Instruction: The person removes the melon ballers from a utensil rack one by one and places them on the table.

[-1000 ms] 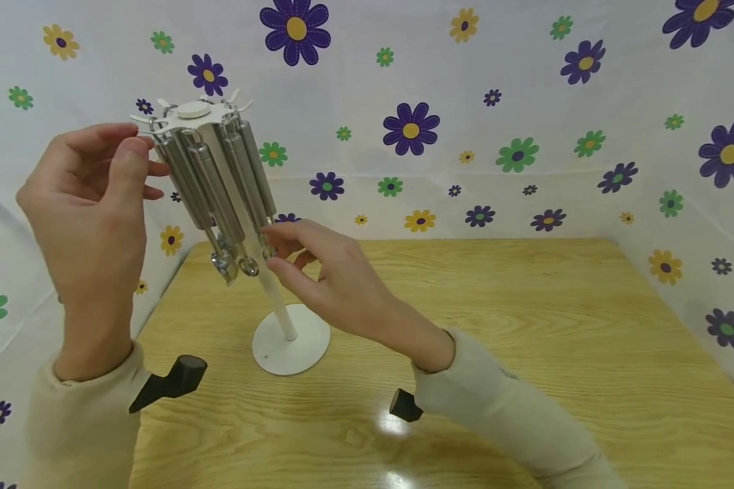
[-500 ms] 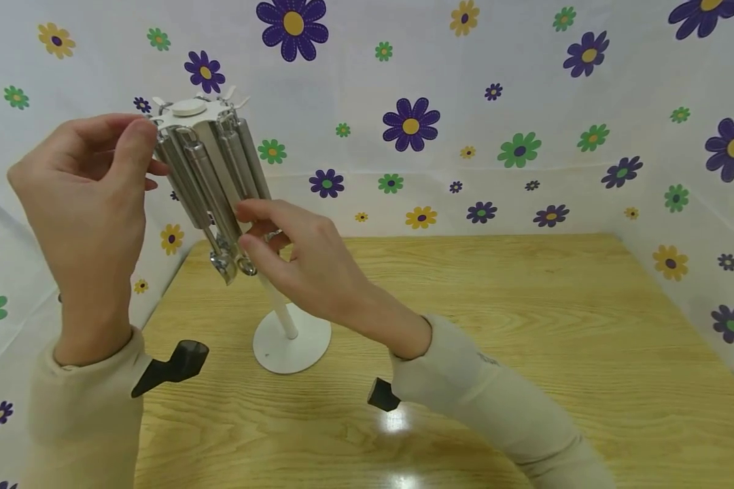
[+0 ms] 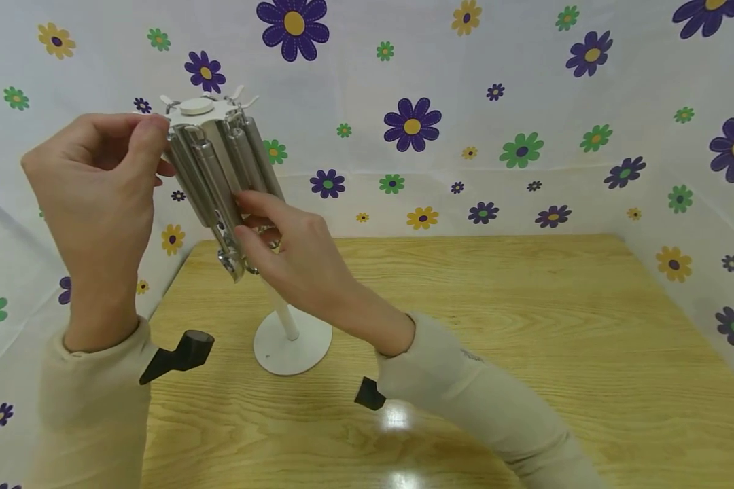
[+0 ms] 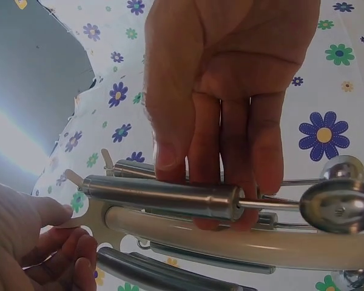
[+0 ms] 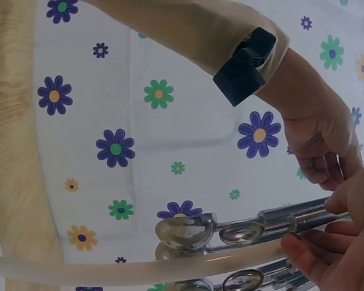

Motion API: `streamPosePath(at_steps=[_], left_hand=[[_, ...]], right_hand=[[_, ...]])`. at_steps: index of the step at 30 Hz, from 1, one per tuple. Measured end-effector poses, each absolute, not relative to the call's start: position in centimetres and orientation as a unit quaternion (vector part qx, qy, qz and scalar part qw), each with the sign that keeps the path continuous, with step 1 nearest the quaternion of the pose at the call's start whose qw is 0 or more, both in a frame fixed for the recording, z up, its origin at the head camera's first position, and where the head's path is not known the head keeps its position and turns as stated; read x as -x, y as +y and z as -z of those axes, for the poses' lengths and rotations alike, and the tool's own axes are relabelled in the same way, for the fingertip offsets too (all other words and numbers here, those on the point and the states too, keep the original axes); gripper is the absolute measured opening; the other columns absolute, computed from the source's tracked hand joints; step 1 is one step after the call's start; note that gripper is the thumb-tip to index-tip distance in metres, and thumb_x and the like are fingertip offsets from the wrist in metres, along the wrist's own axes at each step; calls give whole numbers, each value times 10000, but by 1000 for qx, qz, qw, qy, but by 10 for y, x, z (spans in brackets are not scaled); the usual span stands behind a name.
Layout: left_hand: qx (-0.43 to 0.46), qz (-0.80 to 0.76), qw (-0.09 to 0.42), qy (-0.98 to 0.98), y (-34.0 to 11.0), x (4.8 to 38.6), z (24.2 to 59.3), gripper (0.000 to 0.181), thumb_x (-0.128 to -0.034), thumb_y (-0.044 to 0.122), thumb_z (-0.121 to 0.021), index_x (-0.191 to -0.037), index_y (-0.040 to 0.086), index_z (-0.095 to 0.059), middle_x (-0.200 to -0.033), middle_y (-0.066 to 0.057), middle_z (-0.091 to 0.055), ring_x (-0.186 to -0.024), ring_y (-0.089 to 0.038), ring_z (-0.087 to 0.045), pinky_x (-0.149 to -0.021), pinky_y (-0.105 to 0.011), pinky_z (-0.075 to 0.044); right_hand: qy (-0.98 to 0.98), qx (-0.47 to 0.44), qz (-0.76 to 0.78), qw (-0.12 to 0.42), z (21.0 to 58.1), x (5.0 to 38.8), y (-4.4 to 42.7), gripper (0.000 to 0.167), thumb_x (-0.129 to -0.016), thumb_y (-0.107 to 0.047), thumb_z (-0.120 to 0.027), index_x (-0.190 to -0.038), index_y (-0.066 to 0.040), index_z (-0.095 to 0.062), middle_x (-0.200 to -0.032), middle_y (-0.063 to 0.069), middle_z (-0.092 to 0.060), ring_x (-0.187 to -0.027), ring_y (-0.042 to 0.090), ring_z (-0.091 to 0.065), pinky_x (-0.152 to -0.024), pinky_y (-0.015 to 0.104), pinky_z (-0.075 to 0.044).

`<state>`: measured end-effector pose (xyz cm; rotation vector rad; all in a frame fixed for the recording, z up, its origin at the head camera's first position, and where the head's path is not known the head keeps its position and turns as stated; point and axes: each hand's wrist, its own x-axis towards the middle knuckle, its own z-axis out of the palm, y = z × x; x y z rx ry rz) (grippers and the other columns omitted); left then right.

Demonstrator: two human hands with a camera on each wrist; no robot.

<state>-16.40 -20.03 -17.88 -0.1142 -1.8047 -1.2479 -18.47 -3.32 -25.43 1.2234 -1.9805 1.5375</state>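
Note:
A white utensil stand [image 3: 197, 106] carries several steel-handled kitchen tools on hooks round its top. At its left edge my left hand [image 3: 100, 173] pinches one of the white hook arms between thumb and forefinger. My right hand [image 3: 300, 251] has its thumb and fingers about the steel handle of an oval scoop [image 4: 340, 206], which hangs along the stand's pole [image 4: 291, 247]. In the right wrist view my right hand [image 5: 346, 242] covers part of the handles, while rounded metal ends [image 5: 185, 233] point away from it.
The stand's round white base [image 3: 312, 343] rests on a wood-grain table [image 3: 495, 339]. White cloth with flower prints [image 3: 355, 95] rises behind and at both sides. A black wrist mount [image 3: 180, 356] juts from the left sleeve.
My right hand has moved left and slightly up, from the lower ends of the tools onto a handle. My left hand has shifted slightly right and up, taking hold of the stand's hook arm.

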Motion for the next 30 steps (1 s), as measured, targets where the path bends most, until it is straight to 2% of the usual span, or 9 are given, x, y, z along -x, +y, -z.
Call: streamPosePath(at_steps=[6,12,17,20,30], left_hand=[[41,498,455,-737,-201,164,178,201,-974,222,-721,-1042,49,-797,-928,-10,-732,-713,-133,-647,-720,-209,-528],[38,486,454,-746,-202,164,178,225,-975,259,-724,-1052,63,-802,-920,15,-728,-728,-127,-646,-694,-224,-496],[41,486,454,-745,-201,164,176,217,-960,257,-747,-1035,64,-811,-904,25,-731,-733,-135,-642,-692,-218,-495],[39,480,457,-748,-199,164,176,231,-956,268,-755,-1028,57,-812,-889,41,-728,-728,-128,-632,-688,-211,-491],[28,467,468,-750,-200,160,180,231,-964,253,-731,-1019,41,-803,-825,74,-702,-686,-100,-601,-658,-213,-461]], right_hand=[[-696,-411,-561,178,251,188,-40,343,-1017,-30,-639,-1335,85,-581,-1210,203,-709,-1036,157,-702,-809,182,-562],[-695,-403,-573,161,249,191,-43,343,-998,-60,-687,-1306,71,-610,-1171,187,-726,-998,144,-717,-802,176,-562],[-682,-415,-585,143,248,190,-41,339,-1004,-36,-666,-1312,92,-607,-1160,209,-722,-990,161,-728,-855,185,-560],[-683,-418,-585,127,247,189,-38,339,-1008,-26,-653,-1320,99,-606,-1191,221,-708,-1030,162,-723,-894,186,-549],[-691,-418,-589,29,238,178,-29,375,-1026,-46,-636,-1374,85,-590,-1238,201,-693,-1022,177,-714,-886,208,-560]])
